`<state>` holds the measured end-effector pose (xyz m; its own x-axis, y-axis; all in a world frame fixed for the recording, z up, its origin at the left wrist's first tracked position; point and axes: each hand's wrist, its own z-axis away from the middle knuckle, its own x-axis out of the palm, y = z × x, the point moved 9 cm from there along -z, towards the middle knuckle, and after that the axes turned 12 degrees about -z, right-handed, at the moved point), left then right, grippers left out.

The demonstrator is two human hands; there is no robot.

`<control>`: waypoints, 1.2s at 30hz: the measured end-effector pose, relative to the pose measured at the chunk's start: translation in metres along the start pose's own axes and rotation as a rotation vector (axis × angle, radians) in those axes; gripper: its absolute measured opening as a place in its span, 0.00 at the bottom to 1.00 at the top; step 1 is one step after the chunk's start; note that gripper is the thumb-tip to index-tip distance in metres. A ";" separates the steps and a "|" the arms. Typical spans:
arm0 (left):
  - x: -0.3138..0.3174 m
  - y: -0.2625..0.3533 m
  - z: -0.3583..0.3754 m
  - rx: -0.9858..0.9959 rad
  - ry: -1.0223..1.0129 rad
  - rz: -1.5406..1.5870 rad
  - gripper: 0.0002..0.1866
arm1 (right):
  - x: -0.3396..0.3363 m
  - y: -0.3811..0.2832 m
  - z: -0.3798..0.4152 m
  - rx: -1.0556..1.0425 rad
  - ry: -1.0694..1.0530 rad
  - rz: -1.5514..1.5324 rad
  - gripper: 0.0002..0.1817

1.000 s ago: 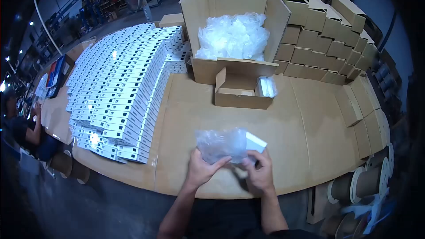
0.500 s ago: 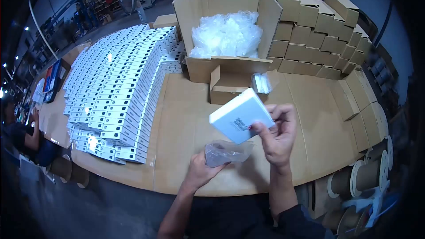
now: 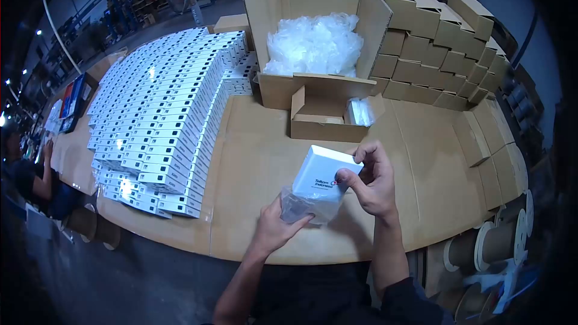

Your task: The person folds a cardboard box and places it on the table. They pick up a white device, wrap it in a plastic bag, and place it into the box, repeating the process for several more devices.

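A white box with dark and red print is held at its right edge between the thumb and fingers of my right hand. Its lower end sits inside the mouth of a clear plastic bag. My left hand grips that bag from the lower left, thumb across its front. Beyond them stands an open small carton with a bagged white box at its right end. Behind it, a large open carton holds a heap of clear plastic bags.
Stacked white boxes cover the left of the cardboard-covered table. Brown cartons are piled at the back right, and more line the right edge. Spools stand below at right. Another person is at the far left.
The white box has moved down and left, turned more upright, and its lower end has entered the plastic bag. My left hand still holds the bag. The whole view has shifted slightly.
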<state>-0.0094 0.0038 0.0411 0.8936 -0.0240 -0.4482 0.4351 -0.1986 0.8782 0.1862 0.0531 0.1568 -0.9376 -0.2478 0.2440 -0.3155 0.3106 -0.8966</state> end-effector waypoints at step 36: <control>0.033 -0.052 0.015 -0.258 0.004 0.913 0.24 | -0.009 0.090 0.020 0.286 0.062 -0.160 0.18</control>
<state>-0.0041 -0.0013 -0.0221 0.9006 -0.0595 0.4306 -0.4220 0.1178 0.8989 0.1694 0.0653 0.0664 -0.8892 -0.2138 0.4045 -0.4141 0.0000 -0.9102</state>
